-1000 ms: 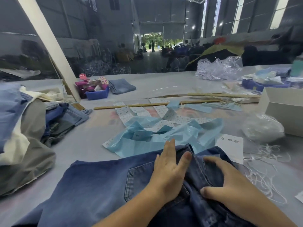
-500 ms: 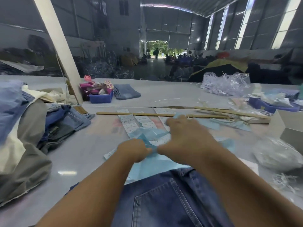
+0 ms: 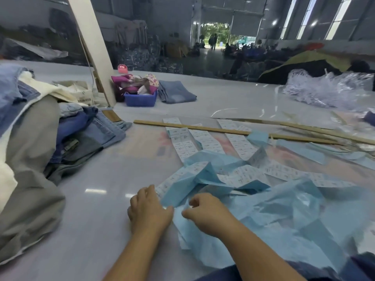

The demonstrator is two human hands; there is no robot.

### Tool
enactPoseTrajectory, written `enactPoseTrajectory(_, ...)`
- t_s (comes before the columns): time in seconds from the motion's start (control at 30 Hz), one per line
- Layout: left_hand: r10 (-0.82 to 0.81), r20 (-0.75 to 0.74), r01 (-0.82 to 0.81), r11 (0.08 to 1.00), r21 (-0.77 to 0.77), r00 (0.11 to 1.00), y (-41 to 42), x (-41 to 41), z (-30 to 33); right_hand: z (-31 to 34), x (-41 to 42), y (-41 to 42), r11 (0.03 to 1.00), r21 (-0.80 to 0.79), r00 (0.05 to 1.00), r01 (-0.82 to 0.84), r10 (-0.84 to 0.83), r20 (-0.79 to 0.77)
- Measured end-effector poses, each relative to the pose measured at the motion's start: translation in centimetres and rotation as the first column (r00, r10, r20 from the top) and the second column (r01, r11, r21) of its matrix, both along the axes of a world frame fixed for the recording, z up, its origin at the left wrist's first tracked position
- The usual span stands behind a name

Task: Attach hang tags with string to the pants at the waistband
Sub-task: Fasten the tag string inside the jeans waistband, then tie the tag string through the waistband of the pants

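Note:
A heap of light blue paper (image 3: pixel 269 216) with strips of white printed tags (image 3: pixel 241 175) lies in front of me on the grey table (image 3: pixel 97 220). My left hand (image 3: pixel 149 209) sits at the heap's left corner, fingers curled on the blue sheet's edge. My right hand (image 3: pixel 207 212) is just right of it, fingers curled and pinching the same blue paper. Only a sliver of the dark blue jeans (image 3: pixel 304 270) shows at the bottom edge, under my right forearm. More tag strips (image 3: pixel 183 138) lie flat further back.
A tall pile of folded pants and cloth (image 3: pixel 36 151) fills the left side. A wooden stick (image 3: pixel 203 128) lies across the table behind the tags. Further back stand a blue bin (image 3: pixel 141 99), folded jeans (image 3: pixel 175 92) and a slanted white post (image 3: pixel 91 45). Clear plastic bags (image 3: pixel 328 90) are at back right.
Both hands left the jeans, reached out over the blue paper, then drew back to its near left corner. The view has lifted, so the jeans have dropped almost out of sight.

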State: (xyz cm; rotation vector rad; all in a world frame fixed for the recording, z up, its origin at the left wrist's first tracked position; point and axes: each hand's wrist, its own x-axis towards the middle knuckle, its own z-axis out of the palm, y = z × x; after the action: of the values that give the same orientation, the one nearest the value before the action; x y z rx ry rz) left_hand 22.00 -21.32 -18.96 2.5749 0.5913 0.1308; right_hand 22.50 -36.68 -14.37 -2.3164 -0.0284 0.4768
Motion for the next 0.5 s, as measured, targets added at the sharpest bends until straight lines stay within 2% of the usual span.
enactPoseTrajectory(0.1,-0.009,-0.086,0.010,1.000,0.012,0.996,0.6,0.8,-0.6,-0.6,0.6,0.5,0.995,-0.091,0.998,-0.040,0.044,0.043)
enactPoseTrajectory(0.17,-0.012,-0.094,0.013,1.000,0.009,0.995,0.9,1.1,-0.9,-0.8,0.7,0.4,0.988,-0.147,0.995,-0.056,0.066,0.068)
enactPoseTrajectory(0.3,-0.031,-0.135,0.030,1.000,-0.008,0.990,0.4,0.8,-0.8,-1.1,0.8,0.7,0.978,-0.204,0.974,-0.032,0.077,0.213)
enactPoseTrajectory(0.4,-0.036,-0.103,0.032,0.998,-0.045,0.994,0.1,0.3,-0.2,-1.3,0.8,0.8,0.995,-0.096,0.976,-0.029,0.049,0.213)
enactPoseTrajectory(0.5,-0.020,0.020,0.023,0.981,-0.193,1.000,-0.1,0.0,0.6,-1.2,0.9,0.6,0.997,0.072,0.980,0.005,-0.020,0.196)
